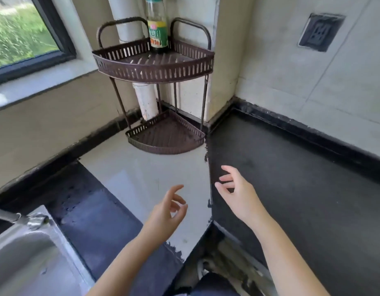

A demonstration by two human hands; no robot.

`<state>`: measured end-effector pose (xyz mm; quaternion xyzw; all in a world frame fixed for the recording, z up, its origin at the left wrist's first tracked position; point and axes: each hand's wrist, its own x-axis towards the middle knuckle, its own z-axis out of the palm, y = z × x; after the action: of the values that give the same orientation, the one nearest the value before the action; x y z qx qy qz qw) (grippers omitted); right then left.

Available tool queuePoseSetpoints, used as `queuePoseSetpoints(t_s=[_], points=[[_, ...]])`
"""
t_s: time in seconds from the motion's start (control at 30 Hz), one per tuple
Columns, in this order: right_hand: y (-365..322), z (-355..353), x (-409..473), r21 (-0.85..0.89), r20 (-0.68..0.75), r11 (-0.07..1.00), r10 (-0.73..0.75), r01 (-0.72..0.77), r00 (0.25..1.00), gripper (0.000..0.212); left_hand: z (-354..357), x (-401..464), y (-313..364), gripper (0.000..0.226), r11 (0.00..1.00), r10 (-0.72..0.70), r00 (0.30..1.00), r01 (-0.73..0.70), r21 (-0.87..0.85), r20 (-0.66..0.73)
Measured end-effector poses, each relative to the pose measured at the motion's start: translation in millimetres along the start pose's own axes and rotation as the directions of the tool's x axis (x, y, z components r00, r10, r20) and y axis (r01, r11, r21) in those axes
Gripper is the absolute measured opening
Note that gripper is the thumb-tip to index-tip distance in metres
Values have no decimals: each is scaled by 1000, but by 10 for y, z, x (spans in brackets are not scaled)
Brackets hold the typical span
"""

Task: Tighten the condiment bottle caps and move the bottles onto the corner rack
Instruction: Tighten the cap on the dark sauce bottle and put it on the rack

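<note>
Head view, bottle [156,28] upright on rack [152,67], label writing illegible, left hand [167,212], right hand [238,193], grips released

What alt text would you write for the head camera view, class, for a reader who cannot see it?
Two empty hands, left hand and right hand, hover open over a kitchen counter. One condiment bottle stands upright on the top shelf of a brown corner rack.

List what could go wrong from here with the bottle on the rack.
1. The bottle stands tall and narrow at the back corner of the top shelf; a knock to the rack could tip it.
2. Its cap is cut off at the frame's top, so tightness cannot be confirmed.
3. Both the left hand and right hand are empty; no other bottles are in view.
</note>
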<state>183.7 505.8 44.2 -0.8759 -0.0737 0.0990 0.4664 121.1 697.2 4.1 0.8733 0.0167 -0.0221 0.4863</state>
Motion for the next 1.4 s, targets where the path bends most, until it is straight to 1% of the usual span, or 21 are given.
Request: queuePoseSetpoints(t_s=[0.13, 0.23, 0.3, 0.37, 0.47, 0.6, 0.7, 0.77, 0.83, 0.93, 1.03, 1.13, 1.27, 1.4], points=[[153, -70, -479, -16, -64, 991, 131, -132, 989, 48, 203, -122, 41, 39, 999, 46, 993, -43, -30, 105], [322, -289, -911, -4, -197, 976, 213, -218, 957, 49, 513, -195, 218, 39, 994, 111, 958, -100, -52, 266], [467, -474, -1253, 23, -311, 959, 275, -282, 910, 48, 776, -256, 405, 41, 985, 175, 915, -161, -67, 363], [623, -632, -1607, 63, -419, 939, 333, -338, 845, 47, 1049, -316, 607, 44, 970, 242, 865, -230, -81, 440], [848, -817, -2093, 128, -525, 910, 399, -394, 752, 46, 1428, -420, 914, 46, 952, 297, 792, -289, -101, 534], [1137, -1048, -2733, 243, -591, 868, 487, -434, 643, 43, 1956, -689, 1277, 44, 937, 338, 718, -319, -144, 609], [1398, -1266, -3281, 317, -614, 836, 540, -447, 576, 41, 2474, -996, 1529, 44, 921, 364, 645, -355, -158, 671], [1592, -1461, -3668, 344, -616, 814, 572, -468, 542, 40, 2851, -1248, 1706, 44, 916, 371, 603, -365, -169, 706], [1791, -1700, -4055, 364, -633, 790, 598, -493, 492, 38, 3234, -1504, 1896, 44, 910, 377, 564, -375, -179, 734], [2092, -2035, -4516, 374, -665, 775, 607, -509, 436, 36, 3736, -1803, 2159, 45, 905, 379, 521, -379, -190, 765], [2324, -2339, -4729, 399, -658, 767, 621, -503, 425, 37, 4068, -1924, 2388, 45, 903, 386, 529, -384, -192, 756], [2508, -2620, -4722, 361, -647, 794, 591, -489, 482, 37, 4300, -1879, 2508, 45, 912, 367, 566, -375, -167, 738], [2689, -3046, -4478, 288, -639, 829, 539, -479, 549, 38, 4590, -1637, 2678, 46, 924, 344, 659, -363, -116, 669], [2807, -3536, -4054, 182, -619, 859, 479, -479, 622, 41, 4949, -1241, 2932, 49, 938, 332, 780, -330, -101, 530]])
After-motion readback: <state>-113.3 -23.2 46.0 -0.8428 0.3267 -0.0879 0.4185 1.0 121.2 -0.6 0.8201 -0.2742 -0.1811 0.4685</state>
